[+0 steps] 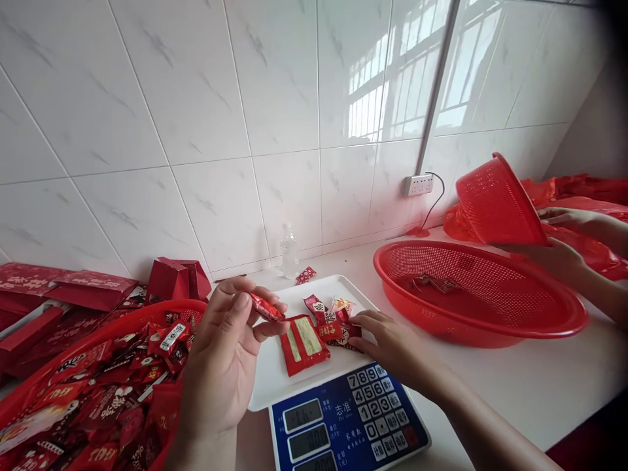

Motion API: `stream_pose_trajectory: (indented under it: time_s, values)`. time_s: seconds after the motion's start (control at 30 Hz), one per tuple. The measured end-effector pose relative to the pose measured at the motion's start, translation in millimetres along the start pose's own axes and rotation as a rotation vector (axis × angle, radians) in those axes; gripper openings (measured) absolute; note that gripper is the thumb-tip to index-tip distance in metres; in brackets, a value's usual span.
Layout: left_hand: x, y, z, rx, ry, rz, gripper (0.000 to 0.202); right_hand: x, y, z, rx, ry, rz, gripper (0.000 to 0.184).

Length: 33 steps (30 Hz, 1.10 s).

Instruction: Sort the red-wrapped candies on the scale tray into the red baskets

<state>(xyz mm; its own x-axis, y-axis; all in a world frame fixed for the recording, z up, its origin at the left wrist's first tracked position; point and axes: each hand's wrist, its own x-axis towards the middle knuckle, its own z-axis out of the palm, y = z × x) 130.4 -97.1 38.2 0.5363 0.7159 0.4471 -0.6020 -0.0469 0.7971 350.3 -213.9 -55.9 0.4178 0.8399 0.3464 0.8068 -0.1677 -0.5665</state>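
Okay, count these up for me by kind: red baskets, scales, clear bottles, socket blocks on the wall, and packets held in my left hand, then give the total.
Red baskets: 3
Scale: 1
Clear bottle: 1
Socket block: 1
Packet in your left hand: 1
Total: 7

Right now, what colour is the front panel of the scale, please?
The front panel is blue, best seen in the head view.

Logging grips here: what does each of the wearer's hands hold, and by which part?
Left hand: a red packet, thumb at its left end, fingers alongside. Right hand: at the packets on the white tray; any grip cannot be told.
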Motion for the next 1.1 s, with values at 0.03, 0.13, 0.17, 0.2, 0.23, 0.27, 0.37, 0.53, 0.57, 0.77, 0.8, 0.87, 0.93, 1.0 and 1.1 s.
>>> stream_pose_trajectory:
  time_s: [0.03, 0.13, 0.17, 0.2, 0.23, 0.27, 0.37, 0.53, 0.57, 0.77, 0.8, 0.87, 0.93, 1.0, 1.1]
  values:
    - [-0.2, -3.1, 0.0, 0.048, -0.016, 0.007, 0.007, -0.9, -1.1, -0.6, 0.015, -0.001, 0.017, 0.014]
    - [-1.8, -13.6, -0.6, 0.269, -0.056, 0.023, 0.011, -1.0, -3.0, 0.2, 0.104, 0.03, 0.055, 0.011]
    - [-2.6, -16.8, -0.7, 0.37, -0.067, 0.032, 0.013, -0.4, -3.3, 0.3, 0.147, 0.053, 0.066, 0.014]
    - [-3.3, -19.6, -0.4, 0.477, -0.08, 0.042, 0.015, 0.3, -3.9, -0.4, 0.194, 0.08, 0.075, 0.017]
    - [-3.9, -21.7, 0.1, 0.58, -0.104, 0.046, 0.016, 0.8, -5.0, -1.9, 0.243, 0.106, 0.08, 0.021]
    - [-4.4, -23.3, 1.1, 0.669, -0.137, 0.044, 0.017, 1.0, -7.0, -4.5, 0.287, 0.126, 0.08, 0.025]
    - [-4.8, -25.0, 6.6, 0.782, -0.232, -0.01, 0.022, -0.8, -20.0, -16.6, 0.57, 0.103, 0.04, 0.037]
    - [-9.8, -22.8, 21.3, 0.659, -0.298, -0.095, 0.037, -10.9, -55.2, -32.3, 1.226, -0.066, -0.025, 0.03]
    - [-11.6, -22.6, 23.8, 0.615, -0.297, -0.123, 0.039, -13.3, -61.3, -33.1, 1.275, -0.089, -0.033, 0.027]
    - [-21.5, -24.7, 27.2, 0.483, -0.194, -0.147, 0.042, -25.7, -76.1, -27.9, 1.279, -0.07, -0.061, 0.032]
    - [-23.2, -24.5, 27.0, 0.505, -0.17, -0.117, 0.042, -26.6, -75.9, -26.4, 1.288, -0.075, -0.07, 0.035]
    - [-27.0, -23.1, 27.4, 0.574, -0.124, -0.047, 0.04, -27.2, -75.4, -24.3, 1.327, -0.113, -0.083, 0.045]
    - [-31.0, -21.0, 28.2, 0.621, -0.092, 0.009, 0.036, -26.6, -75.7, -23.9, 1.359, -0.152, -0.081, 0.051]
    - [-34.0, -19.2, 28.6, 0.627, -0.069, 0.044, 0.03, -25.9, -77.1, -25.3, 1.332, -0.167, -0.103, 0.043]
    - [-34.1, -17.3, 28.0, 0.616, -0.08, 0.038, 0.029, -26.1, -80.5, -29.0, 1.203, -0.161, -0.183, 0.026]
